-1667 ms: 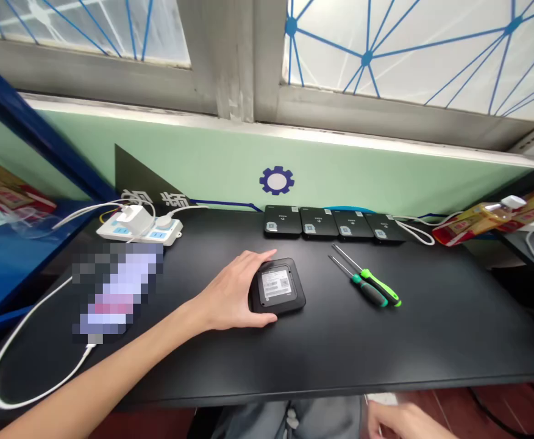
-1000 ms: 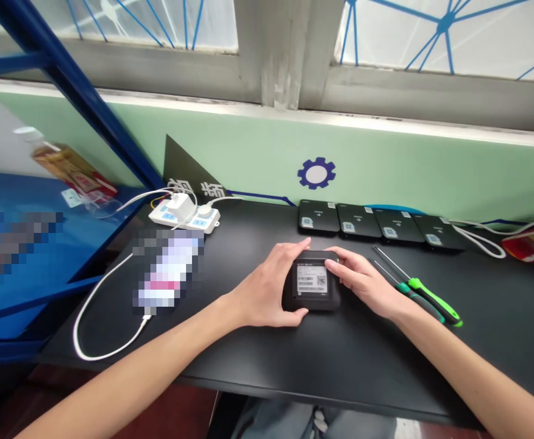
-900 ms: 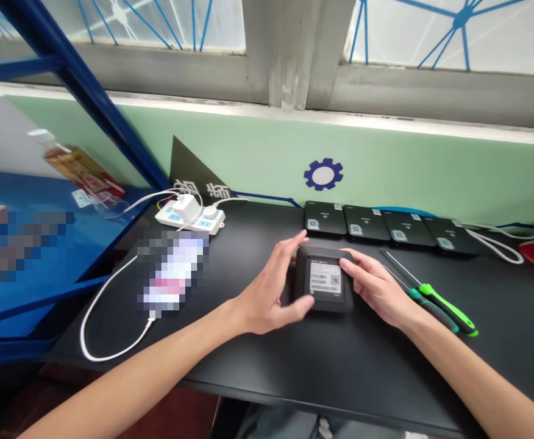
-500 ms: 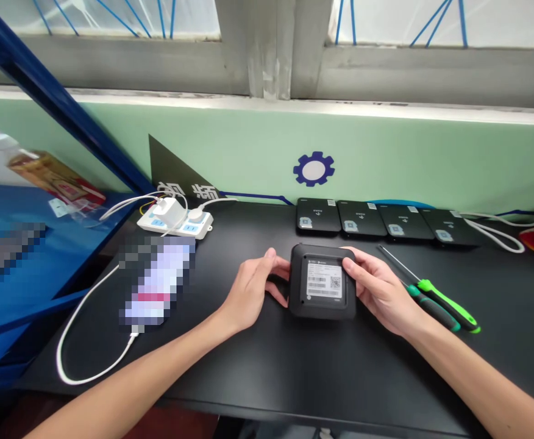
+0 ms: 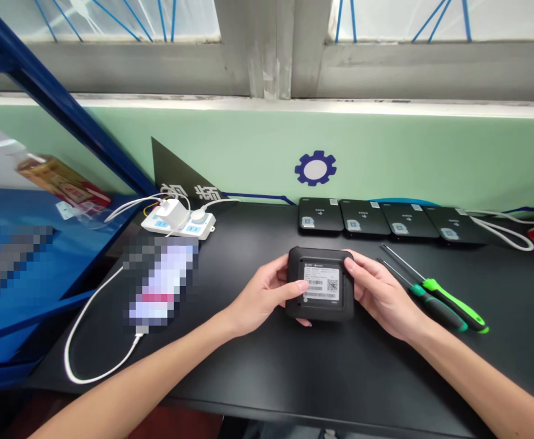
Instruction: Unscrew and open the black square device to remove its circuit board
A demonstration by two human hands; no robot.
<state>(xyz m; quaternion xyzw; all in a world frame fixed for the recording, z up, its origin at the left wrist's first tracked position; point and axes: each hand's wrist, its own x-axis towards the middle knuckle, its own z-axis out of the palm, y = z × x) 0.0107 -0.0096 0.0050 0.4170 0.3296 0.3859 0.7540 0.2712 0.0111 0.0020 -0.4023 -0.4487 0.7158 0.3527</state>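
Note:
A square black device (image 5: 320, 285) with a white label and QR code on top lies near the middle of the black table (image 5: 322, 372). My left hand (image 5: 262, 297) grips its left edge, thumb resting on the label side. My right hand (image 5: 381, 296) holds its right edge with fingers curled around it. Two screwdrivers lie just right of my right hand, one with a dark green handle (image 5: 436, 303) and one with a bright green handle (image 5: 456, 305).
Several flat black devices (image 5: 388, 218) sit in a row along the wall. A white power strip (image 5: 179, 223) with plugs lies back left, with a blurred phone (image 5: 160, 281) on a white cable (image 5: 88, 341) beside it. Blue shelving (image 5: 24, 244) stands left.
My right hand came up from below the table and took the device's right edge. My left hand shifted its grip, thumb now on top. The camera view moved left.

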